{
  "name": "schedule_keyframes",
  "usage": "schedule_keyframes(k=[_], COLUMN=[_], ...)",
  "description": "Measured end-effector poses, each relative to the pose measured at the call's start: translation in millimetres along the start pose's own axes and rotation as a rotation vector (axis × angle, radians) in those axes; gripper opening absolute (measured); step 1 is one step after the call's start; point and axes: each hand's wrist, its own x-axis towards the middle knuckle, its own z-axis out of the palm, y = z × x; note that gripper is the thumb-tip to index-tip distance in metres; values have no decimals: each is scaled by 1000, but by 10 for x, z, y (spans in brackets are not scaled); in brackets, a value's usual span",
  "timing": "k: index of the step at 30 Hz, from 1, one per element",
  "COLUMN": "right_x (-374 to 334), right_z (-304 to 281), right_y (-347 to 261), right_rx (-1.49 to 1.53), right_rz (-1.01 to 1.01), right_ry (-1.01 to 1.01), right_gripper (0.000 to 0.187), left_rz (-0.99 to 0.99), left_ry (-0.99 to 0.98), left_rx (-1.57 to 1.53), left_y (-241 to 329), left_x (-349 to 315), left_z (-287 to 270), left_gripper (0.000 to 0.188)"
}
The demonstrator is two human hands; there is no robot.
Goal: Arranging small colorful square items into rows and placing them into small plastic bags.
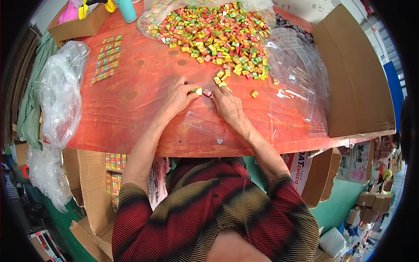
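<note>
My left hand (176,99) is over the middle of the red table, its thumb and fingers pinched on a small yellow box (199,91). Just right of that, a small red box (207,93) sits at the fingertips of my right hand (229,106), which is curled closed. The right fingers also touch a short trail of yellow boxes (221,81) leading back to a large heap of tiny red, yellow and green boxes (218,32). A clear plastic tray or sleeve (203,124) lies nearer me, below the hands; its exact shape is hard to make out.
Neat rows of boxes (107,61) lie at the left, beside a clear plastic bag (65,91). Clear plastic sleeves (299,74) pile up at the right, before a tall cardboard box (353,74). A single yellow box (254,94) lies right of my hand. A turquoise bottle (126,11) stands far left.
</note>
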Motion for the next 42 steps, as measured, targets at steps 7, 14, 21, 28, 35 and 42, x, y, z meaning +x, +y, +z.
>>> schedule_keyframes(k=[7, 14, 21, 28, 35, 42], right_x=[57, -37, -148, -117, -75, 39], right_z=[5, -101, -297, -136, -407, -175], right_y=[62, 123, 105, 33, 367, 420], right_rx=[-3, 132, 144, -2, 104, 40], right_rz=[76, -34, 61, 85, 199, 158], right_ry=[-10, -44, -57, -7, 79, 6], right_gripper=[19, 23, 29, 27, 25, 26], left_rz=[15, 47, 19, -3, -26, -10], left_ry=[-31, -1, 3, -1, 4, -26], left_rx=[-28, -15, 4, 0, 16, -30], left_y=[40, 136, 181, 225, 235, 245], left_x=[20, 25, -30, -102, -112, -89], left_z=[27, 180, 166, 198, 200, 211], left_gripper=[28, 27, 26, 26, 27, 28])
